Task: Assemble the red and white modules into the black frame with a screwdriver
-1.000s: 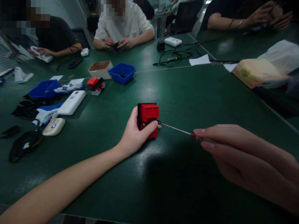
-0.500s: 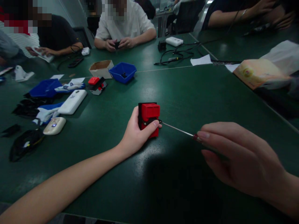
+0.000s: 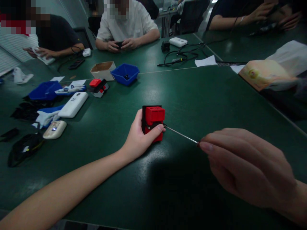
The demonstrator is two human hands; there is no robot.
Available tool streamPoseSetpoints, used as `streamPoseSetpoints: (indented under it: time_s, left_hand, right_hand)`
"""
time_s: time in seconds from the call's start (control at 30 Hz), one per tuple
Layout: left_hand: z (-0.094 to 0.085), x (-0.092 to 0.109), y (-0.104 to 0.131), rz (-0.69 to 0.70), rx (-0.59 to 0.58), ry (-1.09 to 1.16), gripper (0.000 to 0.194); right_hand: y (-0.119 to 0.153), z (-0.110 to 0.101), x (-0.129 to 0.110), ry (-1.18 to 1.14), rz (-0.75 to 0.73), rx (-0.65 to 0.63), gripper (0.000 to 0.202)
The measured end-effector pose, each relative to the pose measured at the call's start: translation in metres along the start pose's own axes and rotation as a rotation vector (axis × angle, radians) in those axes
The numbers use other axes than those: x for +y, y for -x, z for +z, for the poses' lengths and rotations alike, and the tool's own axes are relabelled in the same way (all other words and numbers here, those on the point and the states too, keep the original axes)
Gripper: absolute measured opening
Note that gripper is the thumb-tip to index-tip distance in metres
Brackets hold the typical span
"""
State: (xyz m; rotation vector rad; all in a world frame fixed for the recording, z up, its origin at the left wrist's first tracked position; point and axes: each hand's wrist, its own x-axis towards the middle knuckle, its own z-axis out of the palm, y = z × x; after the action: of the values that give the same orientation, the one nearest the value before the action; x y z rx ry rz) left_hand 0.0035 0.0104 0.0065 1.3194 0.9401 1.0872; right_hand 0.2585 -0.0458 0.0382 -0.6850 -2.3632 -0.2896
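Observation:
A red and black block-shaped part (image 3: 155,115) is held upright near the middle of the green table (image 3: 192,95). My left hand (image 3: 141,135) grips it from the left, thumb across its front. From the right, my right hand (image 3: 247,163) holds a screwdriver (image 3: 182,135), its handle mostly hidden by the fingers. The thin metal shaft slopes up to the left, and its tip meets the right side of the part at a small black piece beside my left thumb.
At the left lie a blue bin (image 3: 45,90), gloves (image 3: 48,115), a white device (image 3: 73,104) and black cables. Behind stand a second red-black part (image 3: 98,87), a cardboard box (image 3: 102,71) and another blue bin (image 3: 125,74). People sit across the table.
The fingers of my right hand have closed further round the screwdriver handle, and the hand has turned slightly. My left hand and the red and black part have hardly moved.

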Motion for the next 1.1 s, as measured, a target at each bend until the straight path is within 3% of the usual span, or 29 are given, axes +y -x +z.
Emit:
streamPoseSetpoints:
  time_s: [0.17,0.3,0.47,0.73,0.93,1.1]
  left_hand:
    - [0.0007,-0.0001,0.0007,0.013,0.003,-0.025,0.045]
    - [0.0004,-0.0004,0.0011,0.007,-0.010,-0.020,0.043]
    - [-0.0007,0.0001,0.0011,0.022,0.005,-0.077,0.045]
    - [0.0008,0.0011,0.0003,0.010,0.000,-0.034,0.043]
    - [0.0009,0.0013,0.0005,0.023,0.002,-0.036,0.043]
    - [-0.0001,0.0009,0.0005,0.011,-0.006,-0.050,0.044]
  right_hand:
    - [0.0009,-0.0034,-0.0002,0.010,0.039,-0.096,0.033]
    - [-0.0027,-0.0006,-0.0001,0.013,-0.013,0.000,0.029]
    - [0.0018,-0.0018,0.0008,-0.009,0.008,-0.070,0.035]
    - [-0.0042,0.0013,0.0002,0.016,0.008,0.026,0.030]
    - [-0.0003,-0.0010,0.0001,-0.039,0.136,-0.056,0.030]
    - [0.0044,-0.0032,0.0024,-0.025,0.007,-0.078,0.035]
